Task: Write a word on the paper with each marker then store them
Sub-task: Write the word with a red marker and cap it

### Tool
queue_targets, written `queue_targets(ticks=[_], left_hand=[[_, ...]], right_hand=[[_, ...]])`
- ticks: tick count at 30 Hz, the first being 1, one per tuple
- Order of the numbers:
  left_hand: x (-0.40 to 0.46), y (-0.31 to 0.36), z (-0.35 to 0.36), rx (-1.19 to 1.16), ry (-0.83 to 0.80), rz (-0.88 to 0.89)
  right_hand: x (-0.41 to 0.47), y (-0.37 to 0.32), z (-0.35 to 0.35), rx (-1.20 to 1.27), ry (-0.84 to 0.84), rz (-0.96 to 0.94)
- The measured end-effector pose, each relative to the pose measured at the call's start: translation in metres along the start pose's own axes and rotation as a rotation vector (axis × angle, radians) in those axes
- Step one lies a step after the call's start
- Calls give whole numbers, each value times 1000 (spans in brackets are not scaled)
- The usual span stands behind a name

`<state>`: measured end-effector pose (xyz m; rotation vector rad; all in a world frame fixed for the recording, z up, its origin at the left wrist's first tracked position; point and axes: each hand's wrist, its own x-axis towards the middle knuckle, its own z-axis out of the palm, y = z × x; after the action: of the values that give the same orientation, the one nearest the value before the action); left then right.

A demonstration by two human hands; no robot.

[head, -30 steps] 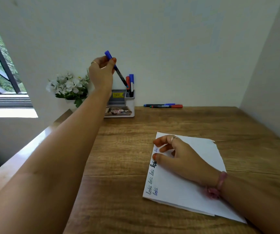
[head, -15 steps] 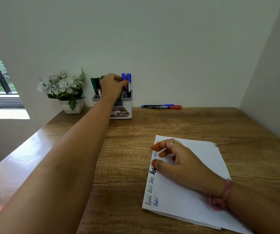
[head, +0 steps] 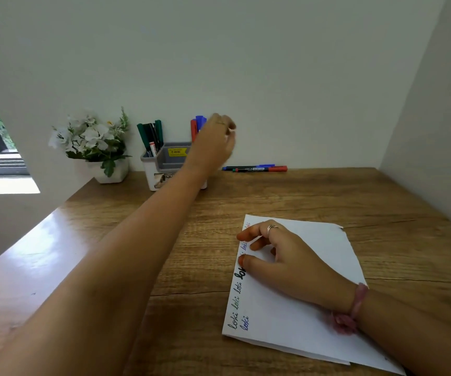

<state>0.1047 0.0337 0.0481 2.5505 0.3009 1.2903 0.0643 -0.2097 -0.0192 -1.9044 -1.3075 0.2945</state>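
**deskwatcher:** So the left hand (head: 213, 142) is up at mid-frame, just right of the grey organizer (head: 164, 164) against the back wall. It's blurry, fingers loosely curled, and there's no marker in it as far as can be made out. Hard to call it open or closed though.

**inkfan:** Yeah, can't tell either. Looks headed toward the two loose markers (head: 255, 168) lying flat along the wall, right of the holder. Probably the ones not written with yet, since they're the only ones not in the holder.

**deskwatcher:** Makes sense. The stored ones stand upright: green and black markers (head: 149, 135) in the left compartment, red and blue caps (head: 197, 124) poking out behind the hand.

**inkfan:** And the right hand (head: 286, 256) sits on the paper (head: 295, 329) at lower right, fingers spread a bit with the tips pressed near the left edge, gripping nothing. Likely just pinning the sheet so it doesn't slide.

**deskwatcher:** There's a column of "loki" down that edge in different colours, so most markers seem done.
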Motion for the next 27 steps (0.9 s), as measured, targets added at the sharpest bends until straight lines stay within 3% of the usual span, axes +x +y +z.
queue_targets(ticks=[4,9,18,23,27], left_hand=[[-10,17,50,165,-364,47],[-11,7,80,353,-575,-91],[-13,-7,77,594,-597,-37],[-16,1,61,413,-640,-36],[-27,16,34,280,-567,0]], right_hand=[[0,0,-1,-11,5,1],[0,2,-2,-18,-5,-2],[2,5,0,-11,15,-14],[1,2,-3,92,67,30],[1,0,-5,298,97,123]])
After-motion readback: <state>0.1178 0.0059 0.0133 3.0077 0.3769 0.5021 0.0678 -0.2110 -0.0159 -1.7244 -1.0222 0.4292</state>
